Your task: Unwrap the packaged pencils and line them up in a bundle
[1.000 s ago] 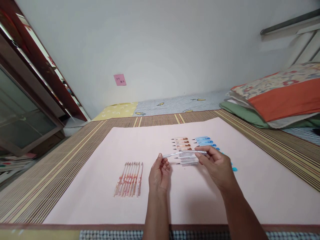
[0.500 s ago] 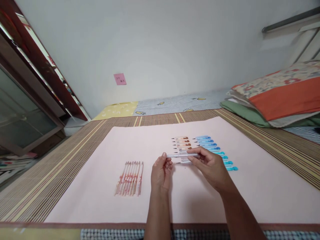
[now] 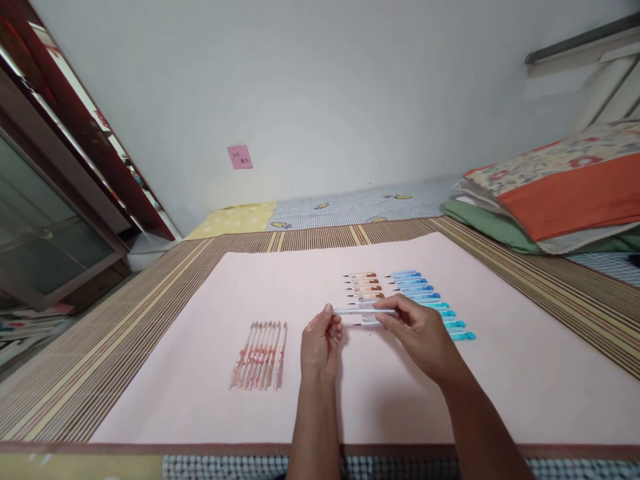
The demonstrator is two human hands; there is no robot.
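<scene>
Level above a pale pink sheet (image 3: 200, 333), a slim whitish pen (image 3: 357, 311) is held between both my hands. The fingers of my left hand (image 3: 323, 343) are closed at its left end, thumb up. At the right end, thumb and fingers of my right hand (image 3: 417, 333) pinch the barrel. Behind it lies a column of pens with brown ends (image 3: 367, 288), its nearest ones partly covered by the held pen and my fingers. Blue pens (image 3: 413, 288) run down to turquoise pens (image 3: 463, 336) beside my right hand. Left of my hands lie several pens with reddish patterns (image 3: 259, 357), side by side.
The sheet lies on a striped mat (image 3: 165, 293) over patterned bedding (image 3: 330, 207). Folded bedding with an orange band (image 3: 575, 200) is stacked at the right. A pink note (image 3: 240, 157) sticks to the white wall (image 3: 375, 100). A glass-panelled door (image 3: 45, 220) is at the left.
Both hands stay in nearly the same place with the pen between them. The pens on the sheet lie as before.
</scene>
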